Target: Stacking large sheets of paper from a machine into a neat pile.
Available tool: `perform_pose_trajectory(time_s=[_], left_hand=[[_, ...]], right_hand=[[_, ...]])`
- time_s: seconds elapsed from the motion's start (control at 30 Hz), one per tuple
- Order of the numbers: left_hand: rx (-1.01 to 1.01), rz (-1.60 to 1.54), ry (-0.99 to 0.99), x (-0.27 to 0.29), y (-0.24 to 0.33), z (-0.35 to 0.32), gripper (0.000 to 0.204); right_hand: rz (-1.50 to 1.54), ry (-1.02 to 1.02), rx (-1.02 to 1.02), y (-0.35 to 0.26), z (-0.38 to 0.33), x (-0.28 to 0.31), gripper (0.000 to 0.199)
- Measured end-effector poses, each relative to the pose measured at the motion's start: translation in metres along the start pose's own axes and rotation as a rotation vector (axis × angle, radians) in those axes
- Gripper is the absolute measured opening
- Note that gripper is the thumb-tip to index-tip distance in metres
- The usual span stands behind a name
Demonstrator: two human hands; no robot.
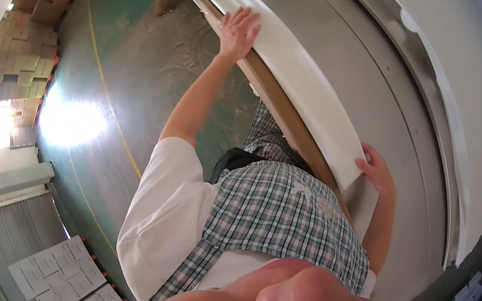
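Running lengthwise along the table (333, 45) beside green floor (140, 71): white sheet (303, 78), left hand (238, 33) splayed atop, right hand (378, 170) touching, grip unclear.

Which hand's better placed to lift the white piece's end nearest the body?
Right, I'd say: the right hand is at that end of the long white piece, fingers at its edge. The left hand lies much farther along it.
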State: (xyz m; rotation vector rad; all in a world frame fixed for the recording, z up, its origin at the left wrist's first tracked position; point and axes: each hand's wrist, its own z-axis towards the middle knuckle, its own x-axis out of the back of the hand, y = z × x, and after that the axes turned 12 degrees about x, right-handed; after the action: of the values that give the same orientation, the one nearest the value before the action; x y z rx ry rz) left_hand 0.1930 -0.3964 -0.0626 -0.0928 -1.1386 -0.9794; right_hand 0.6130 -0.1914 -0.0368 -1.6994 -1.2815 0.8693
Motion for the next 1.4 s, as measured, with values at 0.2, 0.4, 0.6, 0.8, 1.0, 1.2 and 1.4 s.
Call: perform_pose_trajectory(time_s=[0.2,0.4,0.6,0.8,1.0,1.2,1.4], left_hand=[[-0.017,-0.040,0.003,0.007,0.002,0.001,0.029],[-0.069,-0.119,-0.117,0.015,0.004,0.006,0.030],[-0.403,-0.350,-0.392,0.031,-0.002,0.024,0.029],[-0.607,-0.609,-0.662,0.018,-0.019,0.066,0.020],[-0.289,-0.513,-0.729,-0.052,-0.021,0.193,0.021],[-0.073,-0.517,-0.589,-0.189,-0.027,0.324,0.034],[-0.158,0.184,-0.067,-0.271,-0.054,0.371,0.060]], right_hand=[[0.013,-0.076,0.133,-0.037,0.104,-0.041,0.048],[0.009,-0.045,0.157,-0.069,0.199,-0.081,0.046],[-0.130,0.233,0.431,-0.065,0.288,-0.112,0.034],[-0.843,1.125,0.445,-0.028,0.262,-0.011,0.020],[-0.933,1.371,0.322,-0.006,0.236,-0.002,0.019],[-1.067,1.424,0.254,-0.010,0.244,-0.007,0.015],[-1.044,1.401,0.188,-0.017,0.247,-0.014,0.010]])
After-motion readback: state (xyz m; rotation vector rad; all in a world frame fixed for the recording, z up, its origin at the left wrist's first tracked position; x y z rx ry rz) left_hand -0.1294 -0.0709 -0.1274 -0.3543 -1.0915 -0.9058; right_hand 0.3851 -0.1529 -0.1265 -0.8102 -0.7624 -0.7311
